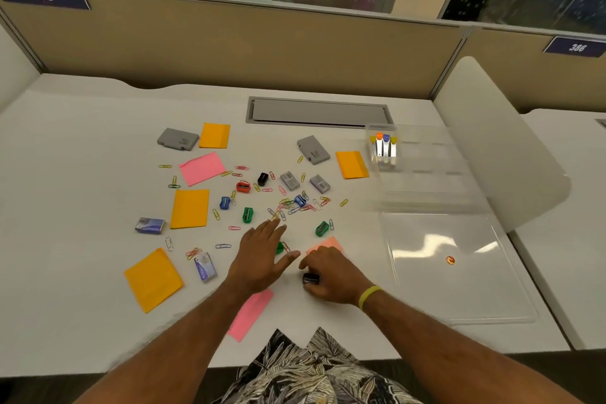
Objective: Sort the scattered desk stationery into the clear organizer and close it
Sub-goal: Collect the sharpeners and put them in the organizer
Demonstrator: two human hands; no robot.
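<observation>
The clear organizer [426, 175] lies open, lid [459, 272] flat.

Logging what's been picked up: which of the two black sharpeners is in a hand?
The near black sharpener, gripped by the right hand at the desk's front; the far black sharpener lies untouched beside the red sharpener.

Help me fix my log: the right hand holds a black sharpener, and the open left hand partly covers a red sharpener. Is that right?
Not quite. The head view shows the open left hand partly covering a green sharpener, not a red one. The rest stands: the right hand holds a black sharpener.
</observation>
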